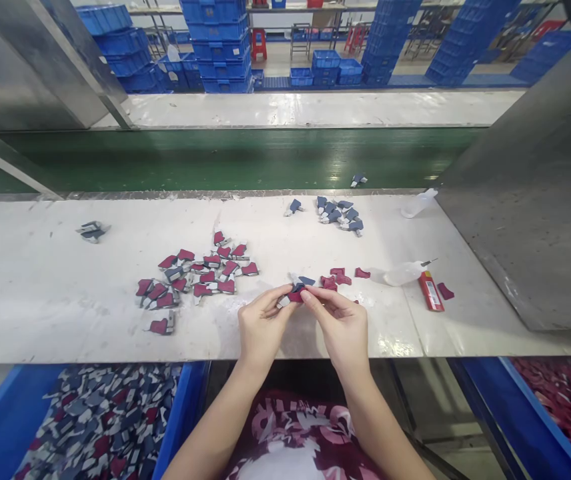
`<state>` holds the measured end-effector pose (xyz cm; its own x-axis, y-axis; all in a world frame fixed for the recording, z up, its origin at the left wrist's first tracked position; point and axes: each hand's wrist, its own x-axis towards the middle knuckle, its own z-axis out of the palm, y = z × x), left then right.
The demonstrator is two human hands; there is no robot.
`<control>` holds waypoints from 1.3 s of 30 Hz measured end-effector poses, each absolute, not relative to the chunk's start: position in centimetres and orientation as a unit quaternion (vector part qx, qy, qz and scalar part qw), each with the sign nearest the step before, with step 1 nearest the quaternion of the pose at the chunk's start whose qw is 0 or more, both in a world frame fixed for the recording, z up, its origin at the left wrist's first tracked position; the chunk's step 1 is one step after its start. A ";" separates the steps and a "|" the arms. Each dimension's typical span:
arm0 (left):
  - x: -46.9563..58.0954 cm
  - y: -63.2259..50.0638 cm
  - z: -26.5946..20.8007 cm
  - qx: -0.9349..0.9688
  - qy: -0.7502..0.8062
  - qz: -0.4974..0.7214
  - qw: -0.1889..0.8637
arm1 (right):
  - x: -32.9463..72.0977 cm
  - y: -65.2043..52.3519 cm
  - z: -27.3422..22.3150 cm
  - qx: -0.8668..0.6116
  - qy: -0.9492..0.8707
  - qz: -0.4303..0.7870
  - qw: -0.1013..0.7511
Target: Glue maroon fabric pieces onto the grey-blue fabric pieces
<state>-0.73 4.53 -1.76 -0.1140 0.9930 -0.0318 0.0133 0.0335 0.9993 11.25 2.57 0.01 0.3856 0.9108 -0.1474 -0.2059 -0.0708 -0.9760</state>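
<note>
Left of the red box (pixel 431 292), from my remote seat, I see the small grey-and-maroon part (pixel 295 297) gripped in both hands: the left hand (pixel 261 328) pinches its left end, the right hand (pixel 346 328) has thumb and fingers closed on its right. Its long axis seems to run from hand to hand, though fingertips hide much of it. Also left of the red box, loose maroon pieces (pixel 329 283) lie just beside the right hand, the nearer one.

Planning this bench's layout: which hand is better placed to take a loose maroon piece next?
Probably the right hand: most loose maroon pieces lie just beyond it, farther from the left hand.
</note>
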 end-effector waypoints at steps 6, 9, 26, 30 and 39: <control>-0.6 4.2 -1.1 0.475 0.528 0.523 0.471 | 11.5 2.5 0.6 -0.560 -0.313 0.459 0.615; -0.6 4.1 -0.9 0.490 0.533 0.514 0.460 | 11.4 2.5 0.5 -0.560 -0.313 0.458 0.615; 0.1 2.9 1.6 0.442 0.490 0.542 0.520 | 10.7 0.5 0.3 -0.629 -0.534 0.047 0.564; 0.1 2.4 2.2 0.451 0.493 0.536 0.516 | 10.9 0.3 0.5 -0.621 -0.494 0.082 0.604; 0.0 1.5 3.4 0.480 0.495 0.519 0.505 | 13.7 1.2 2.1 -0.522 -0.517 0.427 0.527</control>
